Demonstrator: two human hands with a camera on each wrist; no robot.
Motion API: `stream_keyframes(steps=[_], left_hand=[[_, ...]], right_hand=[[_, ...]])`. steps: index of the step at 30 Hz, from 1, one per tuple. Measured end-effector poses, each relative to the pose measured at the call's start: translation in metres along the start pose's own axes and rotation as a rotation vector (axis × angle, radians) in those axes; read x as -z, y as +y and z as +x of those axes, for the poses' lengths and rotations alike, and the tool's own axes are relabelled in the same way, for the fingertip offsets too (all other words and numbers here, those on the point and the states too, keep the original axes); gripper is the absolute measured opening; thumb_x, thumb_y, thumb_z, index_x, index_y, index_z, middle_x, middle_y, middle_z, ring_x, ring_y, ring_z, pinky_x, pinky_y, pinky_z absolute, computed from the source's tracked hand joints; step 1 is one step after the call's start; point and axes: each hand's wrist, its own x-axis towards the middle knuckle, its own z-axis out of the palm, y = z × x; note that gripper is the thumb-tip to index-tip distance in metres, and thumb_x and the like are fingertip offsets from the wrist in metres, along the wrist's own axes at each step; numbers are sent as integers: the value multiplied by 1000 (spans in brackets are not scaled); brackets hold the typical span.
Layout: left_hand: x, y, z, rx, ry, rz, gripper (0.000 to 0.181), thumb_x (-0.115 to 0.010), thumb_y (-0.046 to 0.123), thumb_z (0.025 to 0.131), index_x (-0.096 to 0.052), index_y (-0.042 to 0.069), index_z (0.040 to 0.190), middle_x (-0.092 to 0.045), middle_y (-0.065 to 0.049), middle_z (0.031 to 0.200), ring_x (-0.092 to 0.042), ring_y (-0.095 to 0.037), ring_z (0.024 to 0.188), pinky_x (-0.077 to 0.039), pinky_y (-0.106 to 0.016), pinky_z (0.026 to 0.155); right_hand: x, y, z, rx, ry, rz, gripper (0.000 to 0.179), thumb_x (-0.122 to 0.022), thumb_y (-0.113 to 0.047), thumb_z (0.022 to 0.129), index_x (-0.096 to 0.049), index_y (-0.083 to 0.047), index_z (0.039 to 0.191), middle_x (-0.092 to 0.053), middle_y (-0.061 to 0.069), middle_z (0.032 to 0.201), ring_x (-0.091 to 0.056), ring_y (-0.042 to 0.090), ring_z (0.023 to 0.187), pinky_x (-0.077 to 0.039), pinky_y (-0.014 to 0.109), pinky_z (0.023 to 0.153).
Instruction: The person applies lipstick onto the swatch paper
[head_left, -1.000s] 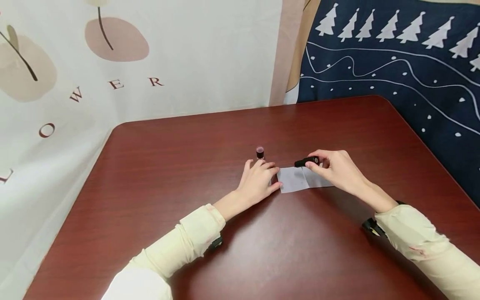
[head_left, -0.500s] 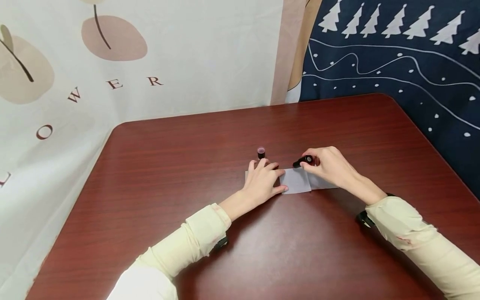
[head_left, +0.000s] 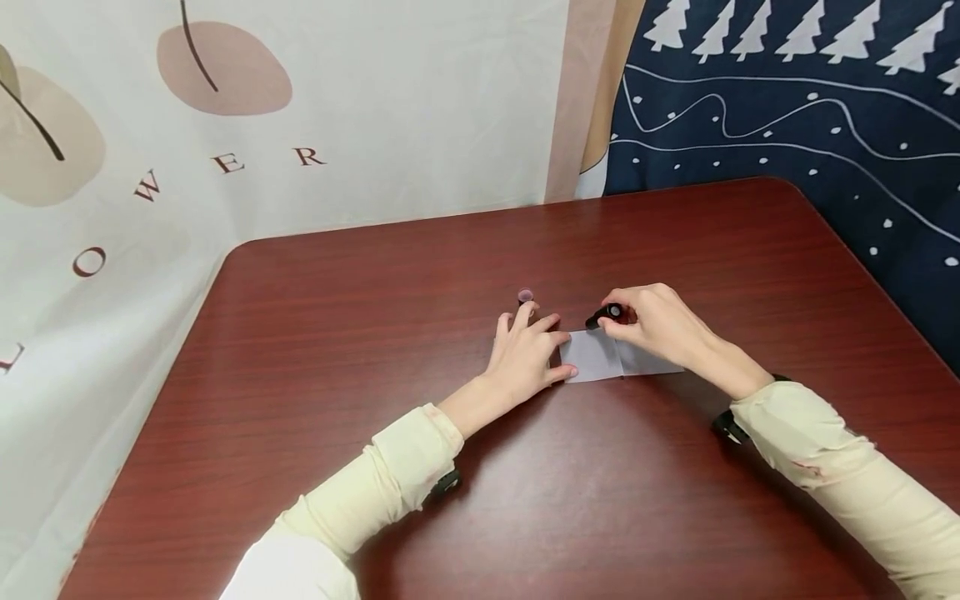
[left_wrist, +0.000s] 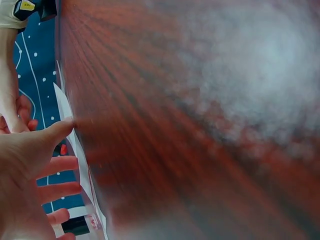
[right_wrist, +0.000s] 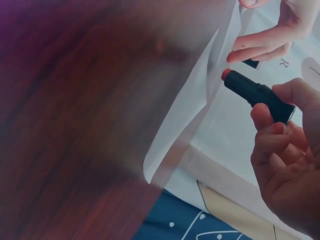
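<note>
My right hand point(head_left: 660, 325) pinches a black lipstick point(head_left: 604, 315) between thumb and fingers. Its red tip point(right_wrist: 226, 74) shows in the right wrist view, pointing toward the left hand and close over the paper. A creased white sheet of paper point(head_left: 592, 358) lies on the table below it, one end lifting slightly in the right wrist view. With fingers spread, my left hand point(head_left: 521, 358) rests on the paper's left part, the thumb at its near edge. Just behind its fingertips stands a small black cylinder with a pinkish top point(head_left: 525, 296), its lower part hidden by the fingers.
The reddish-brown wooden table point(head_left: 337, 350) stretches out around the hands. Behind it hang a white cloth with letters point(head_left: 420, 108) and a dark blue cloth with white trees point(head_left: 750, 117).
The right hand has shifted left with the lipstick, which has turned so its front end angles down at the paper's far edge. The left hand has slid slightly right.
</note>
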Motion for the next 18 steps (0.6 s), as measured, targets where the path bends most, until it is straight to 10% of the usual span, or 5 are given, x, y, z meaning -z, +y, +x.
stream_keyframes(steps=[18], left_hand=[[0,0,-1,17,-13,0,50,-62,57,80,-63,28,121,-54,5,131,-33,-19,115,-23,-44,85]], right_hand=[[-5,-5,3,32,-20,-25,9,-69,-9,79,-68,-3,86,-61,1,69,-47,10,55,-40,26,52]])
